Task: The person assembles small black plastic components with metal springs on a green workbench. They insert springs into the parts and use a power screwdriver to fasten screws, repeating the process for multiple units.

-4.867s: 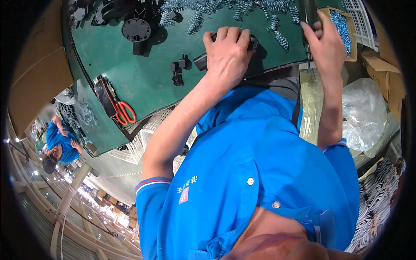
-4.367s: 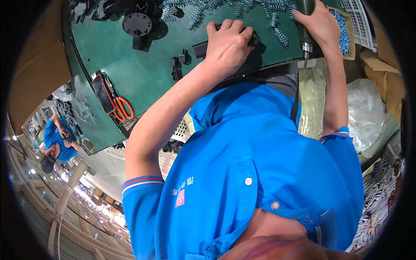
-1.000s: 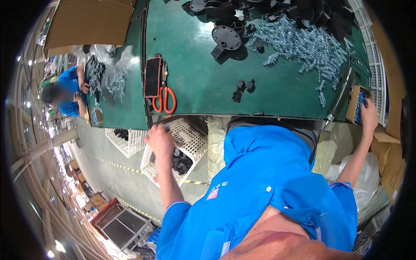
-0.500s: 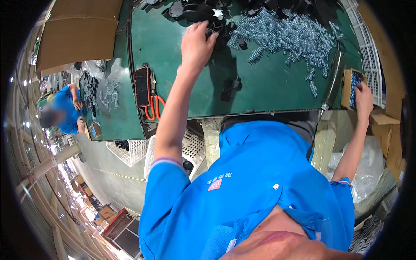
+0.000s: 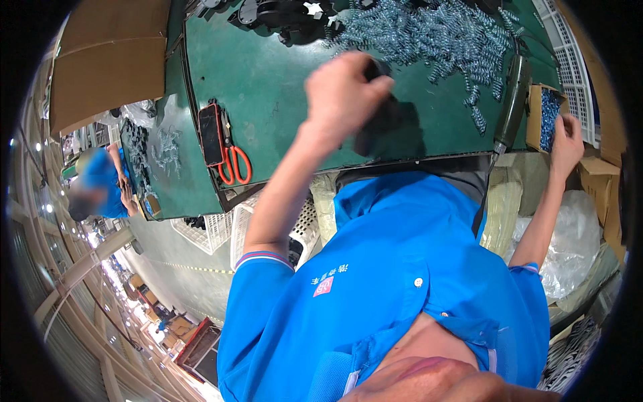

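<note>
Over the green table (image 5: 268, 94), my left hand (image 5: 345, 94) is closed round a black plastic part (image 5: 377, 69), most of which the fingers hide. A dark shadow falls on the tabletop beside it. Far to the right, my right hand (image 5: 568, 142) has its fingers pinched together at the near side of a small cardboard box (image 5: 534, 120) full of small blue metal pieces, likely screws (image 5: 549, 114). Whatever sits between those fingertips is too small to make out. Just left of that box is a dark green power screwdriver (image 5: 514, 100), its tip toward the table's front edge.
A big heap of coil springs (image 5: 435, 47) covers the far right, with black plastic parts (image 5: 281, 17) beside it. Orange-handled scissors (image 5: 234, 164) and a phone (image 5: 210, 134) lie at left. A co-worker (image 5: 104, 181) sits at another table. White crates (image 5: 305, 234) stand below.
My left hand has come from the far black parts toward me and rightward, now with a black part in it. My right hand has drawn back slightly from inside the box.
</note>
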Tool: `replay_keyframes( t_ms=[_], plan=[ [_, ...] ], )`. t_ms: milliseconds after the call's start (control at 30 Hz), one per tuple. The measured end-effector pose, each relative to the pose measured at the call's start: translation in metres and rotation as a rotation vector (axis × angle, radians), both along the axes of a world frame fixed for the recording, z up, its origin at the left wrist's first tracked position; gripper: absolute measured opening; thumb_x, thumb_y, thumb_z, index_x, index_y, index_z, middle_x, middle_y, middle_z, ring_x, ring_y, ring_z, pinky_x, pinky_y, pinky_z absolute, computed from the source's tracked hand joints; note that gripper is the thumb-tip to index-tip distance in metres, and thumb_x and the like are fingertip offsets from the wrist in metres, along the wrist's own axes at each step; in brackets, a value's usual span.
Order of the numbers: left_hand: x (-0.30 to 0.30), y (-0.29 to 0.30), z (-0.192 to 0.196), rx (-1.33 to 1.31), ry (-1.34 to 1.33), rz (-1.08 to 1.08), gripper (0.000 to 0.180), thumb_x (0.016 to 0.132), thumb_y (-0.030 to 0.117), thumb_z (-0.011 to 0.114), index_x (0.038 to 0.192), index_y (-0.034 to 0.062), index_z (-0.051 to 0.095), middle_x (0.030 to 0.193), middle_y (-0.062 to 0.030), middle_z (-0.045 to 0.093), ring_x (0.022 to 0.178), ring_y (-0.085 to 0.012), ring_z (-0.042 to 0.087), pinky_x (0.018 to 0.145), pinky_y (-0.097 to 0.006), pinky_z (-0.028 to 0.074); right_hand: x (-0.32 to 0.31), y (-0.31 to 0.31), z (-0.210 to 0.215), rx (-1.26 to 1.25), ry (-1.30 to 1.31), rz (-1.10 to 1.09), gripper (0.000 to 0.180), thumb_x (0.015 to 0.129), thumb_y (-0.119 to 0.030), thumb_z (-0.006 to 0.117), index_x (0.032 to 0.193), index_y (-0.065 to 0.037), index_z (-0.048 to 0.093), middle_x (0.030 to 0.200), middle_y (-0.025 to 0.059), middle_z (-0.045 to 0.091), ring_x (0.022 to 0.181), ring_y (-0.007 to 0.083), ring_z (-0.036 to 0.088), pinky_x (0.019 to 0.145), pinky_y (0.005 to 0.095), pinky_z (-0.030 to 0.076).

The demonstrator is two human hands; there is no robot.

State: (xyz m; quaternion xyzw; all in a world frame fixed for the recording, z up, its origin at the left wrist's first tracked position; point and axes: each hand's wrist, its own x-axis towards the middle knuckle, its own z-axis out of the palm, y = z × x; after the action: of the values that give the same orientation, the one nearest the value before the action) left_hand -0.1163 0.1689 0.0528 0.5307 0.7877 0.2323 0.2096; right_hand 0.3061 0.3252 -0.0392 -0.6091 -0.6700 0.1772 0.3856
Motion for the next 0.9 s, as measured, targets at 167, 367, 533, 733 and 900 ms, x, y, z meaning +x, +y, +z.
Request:
replay_keyframes(
  t_ms=[167,367,533,733,900],
  plan=[
    [0.04,0.002,-0.051,0.069,0.037,-0.05,0.036,0.079,0.036,0.077,0.101,0.0077,0.072,0.088,-0.0133,0.068,0.076,-0.0301,0.067,0.071,-0.041,0.053,-0.006,-0.071,0.029,-0.367,0.525,0.09,0.002,0.091,-0.004,0.063,0.092,-0.002,0.063,0.079,0.0021,0.061,0.065,0.0088,0.057,0.055,0.0213,0.044],
    [-0.056,0.002,-0.083,0.132,0.501,-0.102,0.024,0.077,-0.001,0.063,0.097,0.0096,0.072,0.096,-0.0104,0.065,0.094,-0.0313,0.064,0.077,-0.042,0.053,-0.021,-0.17,0.001,-0.814,0.829,-0.003,0.01,0.094,-0.008,0.059,0.101,-0.001,0.062,0.087,0.0081,0.066,0.069,0.0143,0.064,0.058,0.0245,0.05],
    [-0.072,0.008,-0.093,0.063,0.327,-0.149,0.023,0.08,0.002,0.063,0.1,0.0118,0.071,0.102,-0.0096,0.062,0.094,-0.0319,0.063,0.077,-0.041,0.051,-0.052,-0.18,-0.005,-0.83,1.147,0.011,0.011,0.098,-0.01,0.056,0.105,-0.003,0.059,0.093,0.008,0.067,0.078,0.0147,0.065,0.068,0.0257,0.052],
    [-0.06,-0.003,-0.073,0.048,0.162,0.018,0.02,0.083,0.008,0.069,0.103,0.0082,0.071,0.097,-0.0092,0.065,0.084,-0.0229,0.067,0.076,-0.034,0.052,-0.054,-0.175,-0.007,-0.833,1.268,0.014,0.011,0.1,-0.013,0.054,0.106,-0.005,0.058,0.097,0.0078,0.068,0.082,0.0135,0.065,0.072,0.0268,0.054],
    [-0.007,-0.008,-0.061,0.147,-0.717,0.114,0.016,0.09,-0.001,0.063,0.105,-0.0046,0.06,0.093,-0.0072,0.067,0.087,-0.0161,0.068,0.082,-0.028,0.054,-0.061,-0.178,0.003,-0.885,1.159,-0.033,0.011,0.099,-0.014,0.056,0.103,-0.005,0.06,0.093,0.0069,0.067,0.079,0.0142,0.065,0.069,0.0262,0.053]
  ],
)
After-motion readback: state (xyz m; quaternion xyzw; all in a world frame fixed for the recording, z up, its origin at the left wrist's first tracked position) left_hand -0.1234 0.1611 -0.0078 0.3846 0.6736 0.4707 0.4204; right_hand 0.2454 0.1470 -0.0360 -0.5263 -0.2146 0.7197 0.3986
